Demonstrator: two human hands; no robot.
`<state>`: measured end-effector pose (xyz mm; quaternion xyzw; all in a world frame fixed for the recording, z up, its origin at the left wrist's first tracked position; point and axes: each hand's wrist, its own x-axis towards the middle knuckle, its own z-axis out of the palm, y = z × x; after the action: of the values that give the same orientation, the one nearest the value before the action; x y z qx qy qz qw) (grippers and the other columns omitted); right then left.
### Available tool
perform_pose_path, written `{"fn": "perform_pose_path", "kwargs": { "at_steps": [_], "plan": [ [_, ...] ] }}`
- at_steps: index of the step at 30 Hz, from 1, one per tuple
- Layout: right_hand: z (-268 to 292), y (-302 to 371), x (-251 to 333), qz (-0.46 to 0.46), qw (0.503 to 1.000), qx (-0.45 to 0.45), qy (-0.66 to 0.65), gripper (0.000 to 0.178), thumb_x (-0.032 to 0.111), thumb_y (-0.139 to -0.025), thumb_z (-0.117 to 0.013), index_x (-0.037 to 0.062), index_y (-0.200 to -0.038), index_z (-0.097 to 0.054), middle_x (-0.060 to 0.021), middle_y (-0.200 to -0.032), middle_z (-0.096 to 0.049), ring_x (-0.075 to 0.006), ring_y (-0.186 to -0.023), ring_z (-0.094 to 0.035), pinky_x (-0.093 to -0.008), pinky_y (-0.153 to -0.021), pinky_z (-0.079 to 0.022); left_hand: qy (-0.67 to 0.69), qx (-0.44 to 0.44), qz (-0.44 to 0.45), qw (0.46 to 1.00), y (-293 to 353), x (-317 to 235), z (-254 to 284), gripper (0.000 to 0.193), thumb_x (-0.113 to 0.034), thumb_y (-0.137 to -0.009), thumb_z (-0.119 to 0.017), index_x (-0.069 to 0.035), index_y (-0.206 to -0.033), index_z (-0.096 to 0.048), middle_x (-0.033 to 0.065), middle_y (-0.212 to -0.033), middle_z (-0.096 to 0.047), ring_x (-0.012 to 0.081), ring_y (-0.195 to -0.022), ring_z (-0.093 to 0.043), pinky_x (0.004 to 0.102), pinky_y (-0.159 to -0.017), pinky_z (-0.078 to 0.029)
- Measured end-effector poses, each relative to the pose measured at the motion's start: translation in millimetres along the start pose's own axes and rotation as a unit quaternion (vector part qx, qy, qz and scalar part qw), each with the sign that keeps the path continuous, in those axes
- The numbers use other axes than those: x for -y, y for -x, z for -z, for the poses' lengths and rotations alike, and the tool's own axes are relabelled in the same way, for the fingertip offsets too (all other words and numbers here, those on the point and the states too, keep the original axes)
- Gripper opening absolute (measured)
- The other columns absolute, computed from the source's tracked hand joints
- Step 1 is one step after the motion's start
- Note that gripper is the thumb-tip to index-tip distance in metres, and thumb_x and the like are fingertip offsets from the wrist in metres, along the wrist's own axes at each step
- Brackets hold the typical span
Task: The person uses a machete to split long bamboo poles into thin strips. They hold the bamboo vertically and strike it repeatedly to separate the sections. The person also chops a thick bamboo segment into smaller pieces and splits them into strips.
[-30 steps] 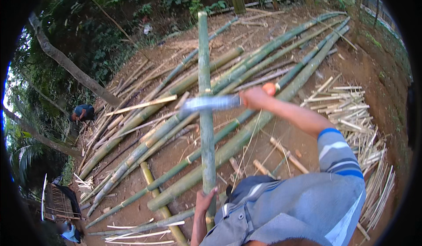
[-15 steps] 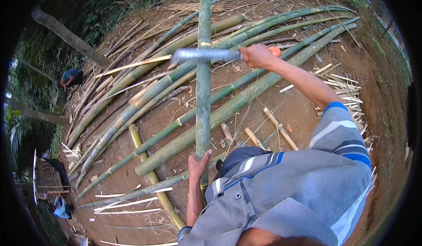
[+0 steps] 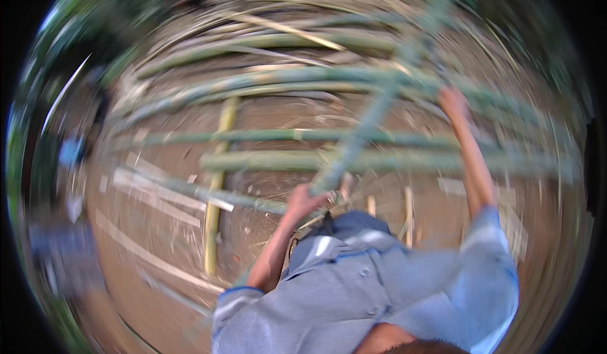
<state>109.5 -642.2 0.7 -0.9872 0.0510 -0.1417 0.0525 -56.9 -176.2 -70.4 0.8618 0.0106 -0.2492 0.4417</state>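
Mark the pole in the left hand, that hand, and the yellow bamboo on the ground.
Held bamboo pole (image 3: 372, 110): head view, middle of its blurred shaft.
Left hand (image 3: 305, 203): head view, middle of the hand.
Yellow bamboo (image 3: 217, 178): head view, about mid-length.

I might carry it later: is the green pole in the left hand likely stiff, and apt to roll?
The pole would probably feel stiff: it runs nearly straight from the left hand, with no visible sag. It looks round, so it may roll if laid down. Weight is harder to judge; blur hides whether its far end is hollow.
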Motion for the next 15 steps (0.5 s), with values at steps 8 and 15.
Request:
{"fn": "perform_pose_path", "kwargs": {
  "at_steps": [8,15],
  "plan": [
    [-64,126,141,-0.303,0.538,0.107,-0.78,0.035,0.02,-0.078,-0.059,0.0062,-0.109,-0.049,-0.0078,-0.088,-0.058,-0.0177,-0.075,-0.058,-0.0316,-0.066,-0.049,0.134,0.062,-0.077,0.986,-22,10,6,0.04,-0.038,-0.076,-0.07,-0.003,-0.094,-0.064,0.0053,-0.068,-0.062,0.0136,-0.057,-0.061,0.0292,-0.052,-0.052],
    [-72,165,223,-0.222,0.311,0.3,-0.874,0.068,0.021,-0.066,-0.059,0.0052,-0.129,-0.04,-0.0109,-0.125,-0.048,-0.026,-0.115,-0.046,-0.0412,-0.101,-0.034,0.19,0.04,-0.039,0.98,-13,3,0,0.058,-0.053,-0.089,-0.04,0.0,-0.086,-0.063,0.0078,-0.066,-0.059,0.0162,-0.057,-0.061,0.0318,-0.05,-0.05]
  ]
}}
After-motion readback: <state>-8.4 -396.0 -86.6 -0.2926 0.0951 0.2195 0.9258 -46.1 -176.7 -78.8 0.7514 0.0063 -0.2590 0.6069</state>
